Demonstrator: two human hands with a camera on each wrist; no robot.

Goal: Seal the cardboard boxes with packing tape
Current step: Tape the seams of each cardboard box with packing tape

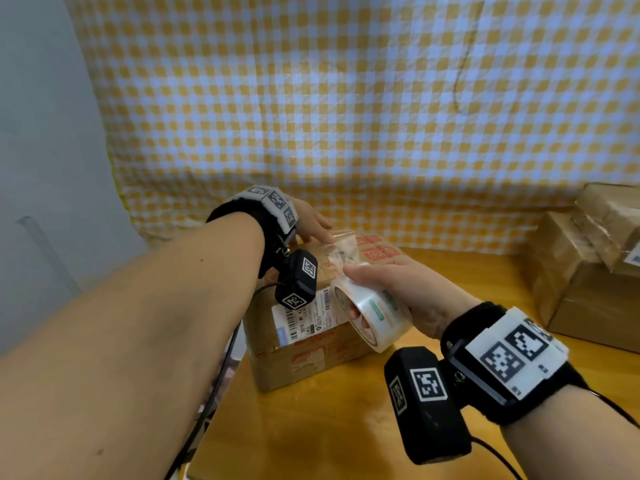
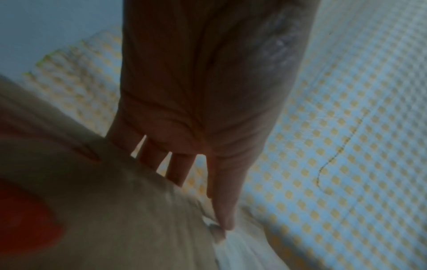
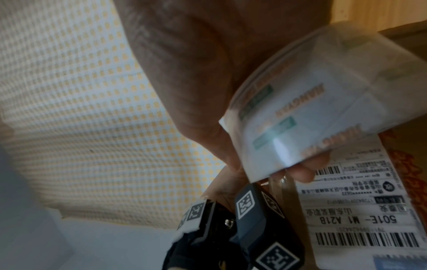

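A brown cardboard box (image 1: pixel 311 355) with a white shipping label (image 1: pixel 304 317) sits on the wooden table. My left hand (image 1: pixel 320 226) lies on the far top edge of the box, its straight fingers (image 2: pixel 217 182) pressing the free end of clear tape onto the cardboard (image 2: pixel 115 210). A crinkled strip of tape (image 1: pixel 341 251) runs from there back to the roll. My right hand (image 1: pixel 377 278) grips the clear packing tape roll (image 1: pixel 374 317) just above the box's near top. In the right wrist view the roll (image 3: pixel 323 102) is held over the label (image 3: pixel 360 210).
More brown boxes (image 1: pixel 588 271) are stacked at the right edge of the table (image 1: pixel 329 427). A yellow-and-white checked cloth (image 1: pixel 346 116) hangs behind. The table's left edge runs close to the box, with a cable hanging there.
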